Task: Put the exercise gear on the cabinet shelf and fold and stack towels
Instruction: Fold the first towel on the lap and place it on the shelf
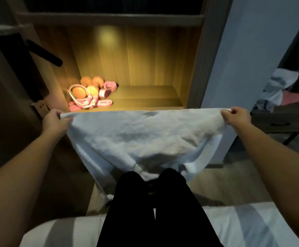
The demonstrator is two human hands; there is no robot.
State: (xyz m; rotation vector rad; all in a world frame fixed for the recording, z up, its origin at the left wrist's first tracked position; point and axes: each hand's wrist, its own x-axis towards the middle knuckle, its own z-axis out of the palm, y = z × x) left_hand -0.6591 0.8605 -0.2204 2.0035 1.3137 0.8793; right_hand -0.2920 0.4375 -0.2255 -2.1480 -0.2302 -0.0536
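Gear sits on the lit shelf, bunched in the left rear corner, about 10 o'clock from frame centre. It shows orange dumbbells, a pink loop and pink straps or rope, all tangled. That half of the task looks done, as far as this one shelf shows.

Towel, white, hangs spread at frame centre, in front of the shelf's front edge. Left hand grips the top corner at the towel's 9 o'clock, fingers curled round the hem. Right hand pinches the opposite corner at 3 o'clock. The top edge runs taut between them. The lower part sags toward the legs at 6 o'clock and drapes against them. It is not yet neatly folded, to my eye, so the folding step seems to be at its start. No stack of folded towels is in view; stacking judged all left to do.

Hard to make out:
- The towel's lower edge is hidden behind the legs.
- Gear pieces overlap, so the count is uncertain.
- The upper shelf at 12 o'clock is dark and its contents are unreadable.
- A heap of cloth at 3 o'clock is blurred; I cannot tell whether it is towels.
- A dark bar at 10 o'clock, left of the shelf, is unidentified.
- The striped bed at 6 o'clock is cut off by the frame edge.
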